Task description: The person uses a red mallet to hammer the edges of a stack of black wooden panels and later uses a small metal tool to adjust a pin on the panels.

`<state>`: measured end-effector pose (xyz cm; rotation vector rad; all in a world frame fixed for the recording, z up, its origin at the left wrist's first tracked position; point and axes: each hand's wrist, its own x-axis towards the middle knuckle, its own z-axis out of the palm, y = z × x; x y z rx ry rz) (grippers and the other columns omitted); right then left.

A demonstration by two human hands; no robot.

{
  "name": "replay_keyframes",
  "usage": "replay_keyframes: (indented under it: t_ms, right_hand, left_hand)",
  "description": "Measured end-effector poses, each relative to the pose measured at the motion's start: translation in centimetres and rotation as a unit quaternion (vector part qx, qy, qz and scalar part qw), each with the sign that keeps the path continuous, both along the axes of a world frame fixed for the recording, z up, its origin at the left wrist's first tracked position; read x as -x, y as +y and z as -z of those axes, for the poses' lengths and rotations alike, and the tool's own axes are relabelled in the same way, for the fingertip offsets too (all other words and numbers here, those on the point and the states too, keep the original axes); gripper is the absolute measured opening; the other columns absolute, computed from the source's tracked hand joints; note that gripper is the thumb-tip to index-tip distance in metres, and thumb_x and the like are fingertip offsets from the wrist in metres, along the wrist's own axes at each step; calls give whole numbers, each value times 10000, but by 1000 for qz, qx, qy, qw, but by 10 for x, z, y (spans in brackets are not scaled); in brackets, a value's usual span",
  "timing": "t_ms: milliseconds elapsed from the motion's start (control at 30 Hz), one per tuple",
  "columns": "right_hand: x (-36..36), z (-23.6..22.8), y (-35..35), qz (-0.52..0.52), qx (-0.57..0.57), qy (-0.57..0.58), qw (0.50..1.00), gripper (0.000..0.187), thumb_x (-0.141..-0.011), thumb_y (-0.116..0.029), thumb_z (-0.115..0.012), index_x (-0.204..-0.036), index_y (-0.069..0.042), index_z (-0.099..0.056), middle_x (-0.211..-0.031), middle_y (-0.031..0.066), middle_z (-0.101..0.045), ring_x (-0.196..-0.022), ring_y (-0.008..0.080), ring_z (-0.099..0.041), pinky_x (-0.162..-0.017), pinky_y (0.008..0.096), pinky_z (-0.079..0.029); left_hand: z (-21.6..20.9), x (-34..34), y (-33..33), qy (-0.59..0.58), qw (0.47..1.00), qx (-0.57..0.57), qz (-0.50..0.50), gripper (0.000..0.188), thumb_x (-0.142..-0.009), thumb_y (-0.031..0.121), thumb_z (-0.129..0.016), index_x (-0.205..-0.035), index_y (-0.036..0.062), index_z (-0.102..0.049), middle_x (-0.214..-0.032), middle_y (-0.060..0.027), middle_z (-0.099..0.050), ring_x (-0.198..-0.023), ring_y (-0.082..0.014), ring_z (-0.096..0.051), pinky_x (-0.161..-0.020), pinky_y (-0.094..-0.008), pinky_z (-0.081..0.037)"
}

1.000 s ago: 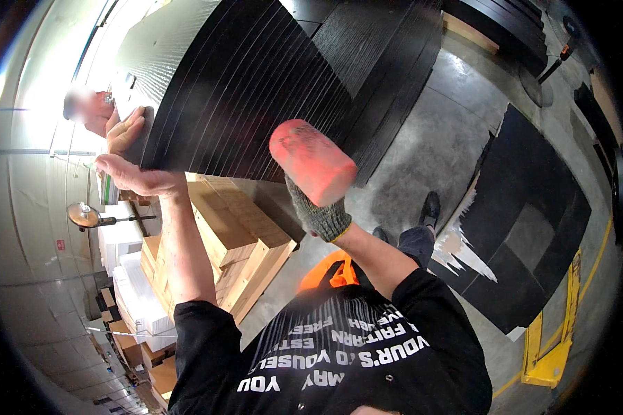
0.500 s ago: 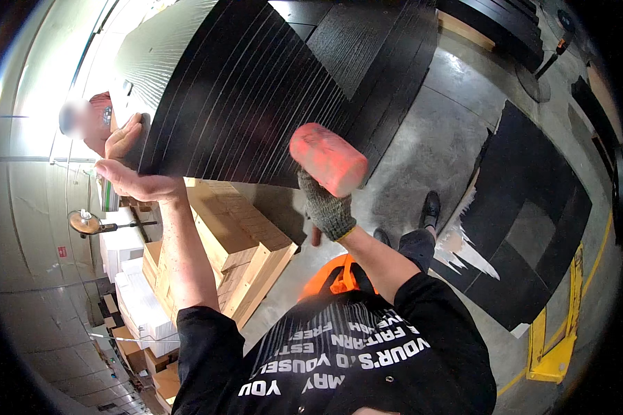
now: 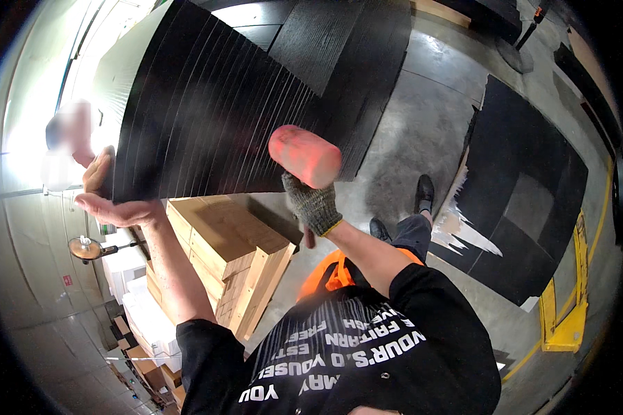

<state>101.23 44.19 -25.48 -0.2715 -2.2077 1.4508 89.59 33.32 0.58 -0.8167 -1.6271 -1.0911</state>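
A tall stack of thin black boards (image 3: 194, 117), their edges showing as fine lines, fills the upper left. My bare left hand (image 3: 118, 205) is at its lower left corner, with palm against the edges and fingers stretched apart. My right hand (image 3: 313, 207) wears a grey knit glove with a yellow cuff edge. Its fingers are wrapped around the handle of a mallet with a scuffed red head (image 3: 304, 156). The handle's brown end shows below the glove. The mallet head appears in front of the stack's lower right; whether they touch I cannot tell.
Below the stack stands a wooden crate (image 3: 221, 228), with white stacked packages (image 3: 142, 304) at left. A torn black sheet (image 3: 519, 187) lies on the concrete floor at right, beside a yellow metal frame (image 3: 564, 315). Another person (image 3: 69, 131) is beyond the stack.
The view has shifted, so the stack, my hands and the mallet appear farther left. My left hand stays at the stack's corner, and my right still grips the mallet.
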Motion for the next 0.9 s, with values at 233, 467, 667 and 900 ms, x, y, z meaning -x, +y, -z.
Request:
replay_keyframes:
  t_ms: [233,467,667,900]
  right_hand:
    - [-4,-36,20,-88,37,-97,991,275,-854,-202,-582,-1106,-92,-581,-1006,110,-628,-978,277,-579,-871,398,-440]
    - [3,-25,15,-84,89,-91,988,247,-809,-185,-596,-1034,-82,-603,-977,115,-635,-917,291,-597,-793,409,-466]
    - [-1,3,3,-42,-49,-37,997,164,-760,-203,-579,-875,-88,-597,-797,122,-618,-785,322,-594,-731,458,-457]
    - [0,6,3,74,89,-23,993,87,-802,-145,-554,-786,-60,-561,-747,111,-614,-725,298,-608,-641,427,-471]
  left_hand:
    - [-3,-8,-1,-24,998,5,-50,578,-968,364,-187,-802,-22,-583,-796,-153,-622,-793,-256,-634,-831,-400,-526]
    - [-2,-1,1,-22,1000,-13,-1,579,-970,379,-217,-783,-24,-589,-781,-154,-627,-800,-265,-635,-807,-385,-543]
    - [-3,3,-8,-43,999,-6,2,588,-967,381,-225,-816,-32,-615,-814,-167,-646,-819,-249,-642,-809,-378,-547]
    - [-7,15,-19,73,984,152,-56,610,-939,457,-215,-1011,14,-628,-1034,-193,-627,-999,-303,-605,-982,-498,-427]
